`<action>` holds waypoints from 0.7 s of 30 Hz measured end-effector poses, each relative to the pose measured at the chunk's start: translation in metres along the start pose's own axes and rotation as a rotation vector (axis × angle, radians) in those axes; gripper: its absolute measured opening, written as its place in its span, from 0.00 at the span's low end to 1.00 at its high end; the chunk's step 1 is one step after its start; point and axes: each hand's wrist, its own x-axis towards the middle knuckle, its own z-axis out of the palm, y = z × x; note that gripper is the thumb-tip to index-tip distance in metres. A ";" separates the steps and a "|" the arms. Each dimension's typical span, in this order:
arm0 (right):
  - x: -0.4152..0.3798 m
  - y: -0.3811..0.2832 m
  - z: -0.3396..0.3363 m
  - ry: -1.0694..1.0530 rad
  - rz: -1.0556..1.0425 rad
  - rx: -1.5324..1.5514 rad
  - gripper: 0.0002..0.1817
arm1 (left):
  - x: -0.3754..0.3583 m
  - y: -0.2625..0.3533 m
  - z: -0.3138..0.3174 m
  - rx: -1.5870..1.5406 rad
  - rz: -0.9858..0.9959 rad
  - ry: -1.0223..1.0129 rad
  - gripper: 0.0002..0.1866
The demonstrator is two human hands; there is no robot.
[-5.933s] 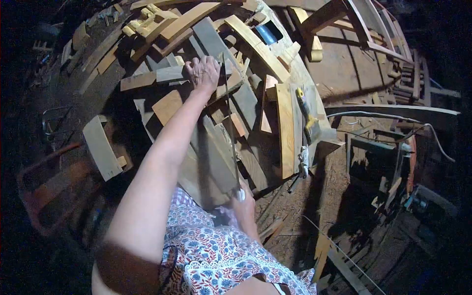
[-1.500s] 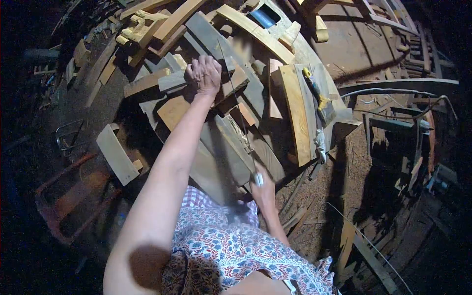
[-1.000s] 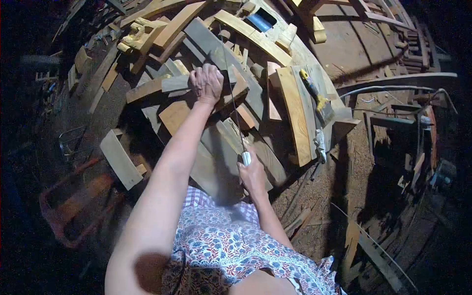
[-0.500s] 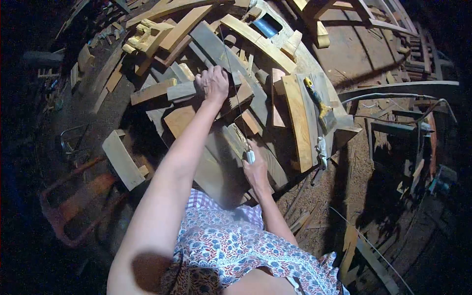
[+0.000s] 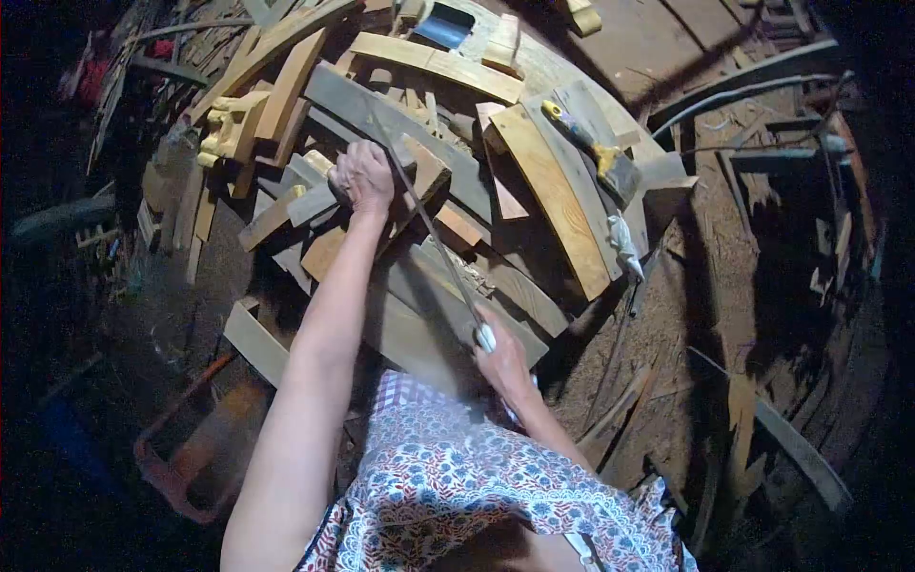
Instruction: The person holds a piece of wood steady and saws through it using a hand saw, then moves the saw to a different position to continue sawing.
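Note:
My left hand (image 5: 362, 179) is closed over a wooden block (image 5: 425, 168) on the wood pile. In my right hand (image 5: 505, 360), near my lap, is the pale handle of a saw (image 5: 431, 224). Its long narrow blade runs up and left, passing just right of my left hand and across the block. My fingers hide part of the block, so the exact contact of blade and wood is unclear. Below the blade lies a wide grey board (image 5: 457, 291).
A yellow-and-black handled tool (image 5: 596, 148) rests on boards to the right, beside a curved plank (image 5: 553, 195). A blue curved object (image 5: 444, 26) lies at the top. An orange frame (image 5: 195, 458) stands at lower left; offcuts lie around.
The view has shifted, and the pile appears further left. My right hand has drawn back toward my body with the saw, away from my left hand, which still grips the block.

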 end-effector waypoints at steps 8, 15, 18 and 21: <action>0.052 -0.027 0.015 0.064 -0.206 -0.008 0.30 | -0.005 -0.005 0.004 0.015 0.030 0.032 0.11; 0.060 -0.022 0.041 0.130 -0.219 0.032 0.31 | -0.001 -0.004 0.007 -0.030 0.033 0.022 0.13; 0.077 -0.049 0.016 0.070 -0.107 -0.129 0.32 | 0.001 -0.011 0.015 0.044 -0.050 0.068 0.13; 0.079 -0.044 0.004 -0.011 -0.087 -0.117 0.32 | 0.005 -0.014 0.018 0.083 -0.096 0.004 0.15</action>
